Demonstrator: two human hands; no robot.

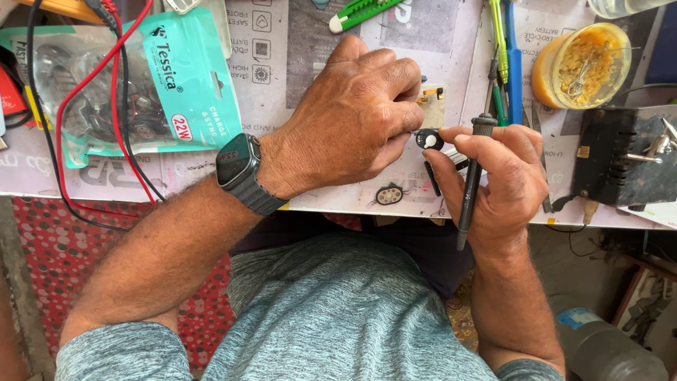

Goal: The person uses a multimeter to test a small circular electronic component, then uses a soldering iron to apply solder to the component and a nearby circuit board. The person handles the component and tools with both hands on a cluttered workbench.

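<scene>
Both hands (430, 137) pinched on a small round black part (429, 140).

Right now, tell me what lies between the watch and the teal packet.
Head view: nothing; bare paper-covered table separates the watch from the teal packet.

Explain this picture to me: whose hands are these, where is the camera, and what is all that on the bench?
There is no machine here. A person works with bare hands, and a camera on their head looks straight down, so you see their forearms, grey shirt and lap. The left hand, with a dark watch on its wrist, pinches a small black round part with a white centre. The right hand touches the same part and keeps a dark thin tool tucked in its grip. On the paper-covered bench lie a teal packet, red and black wires, a green knife, an orange tub and a black box.
</scene>
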